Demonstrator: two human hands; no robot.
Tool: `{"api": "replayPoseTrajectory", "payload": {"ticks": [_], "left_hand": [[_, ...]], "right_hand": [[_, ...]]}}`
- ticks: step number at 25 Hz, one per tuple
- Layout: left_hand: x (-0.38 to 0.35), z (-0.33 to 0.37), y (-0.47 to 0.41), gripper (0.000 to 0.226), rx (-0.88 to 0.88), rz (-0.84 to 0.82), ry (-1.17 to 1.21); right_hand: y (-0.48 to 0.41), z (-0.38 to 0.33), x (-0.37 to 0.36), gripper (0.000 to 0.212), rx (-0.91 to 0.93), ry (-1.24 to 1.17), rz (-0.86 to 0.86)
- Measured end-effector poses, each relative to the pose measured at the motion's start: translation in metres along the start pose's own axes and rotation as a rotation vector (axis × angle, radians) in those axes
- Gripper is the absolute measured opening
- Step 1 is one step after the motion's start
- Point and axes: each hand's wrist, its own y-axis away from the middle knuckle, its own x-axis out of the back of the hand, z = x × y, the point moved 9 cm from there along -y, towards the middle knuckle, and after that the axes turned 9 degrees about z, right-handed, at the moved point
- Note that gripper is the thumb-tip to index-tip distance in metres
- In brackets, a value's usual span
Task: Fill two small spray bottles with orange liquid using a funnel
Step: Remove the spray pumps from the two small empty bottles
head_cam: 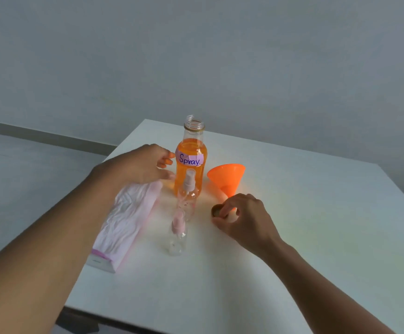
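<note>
A tall clear bottle (pixel 191 162) of orange liquid, labelled "Spray", stands uncapped at the back of the white table (pixel 304 237). Two small clear spray bottles stand in front of it, the farther one (pixel 188 196) and the nearer one (pixel 178 233), both with pump tops on. An orange funnel (pixel 227 177) lies on its side to the right of the big bottle. My right hand (pixel 246 220) pinches the bottle's brownish cap (pixel 216 211) just above the table, by the funnel's spout. My left hand (pixel 143 165) hovers with relaxed fingers beside the big bottle's left side, holding nothing.
A pink-white pack of tissues (pixel 126 220) lies on the table left of the small bottles, under my left forearm. The table's left edge runs close behind it. A grey wall stands behind the table.
</note>
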Motion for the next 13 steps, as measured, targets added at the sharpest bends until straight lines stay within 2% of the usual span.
{"api": "replayPoseTrajectory", "payload": {"ticks": [3, 6, 8, 13], "left_hand": [[0.028, 0.003, 0.029, 0.030, -0.048, 0.181, -0.128], [0.013, 0.013, 0.062, 0.039, -0.071, 0.129, -0.031], [-0.007, 0.019, 0.066, 0.051, -0.061, 0.068, 0.052], [-0.021, 0.032, 0.061, 0.039, -0.054, 0.139, 0.137]], "right_hand": [[0.005, -0.007, 0.000, 0.014, 0.066, 0.015, 0.008], [0.017, -0.010, 0.008, 0.030, 0.139, -0.017, 0.010], [0.029, -0.009, 0.016, 0.030, 0.160, -0.043, 0.018], [0.074, 0.020, 0.033, 0.036, 0.077, 0.028, 0.003]]}}
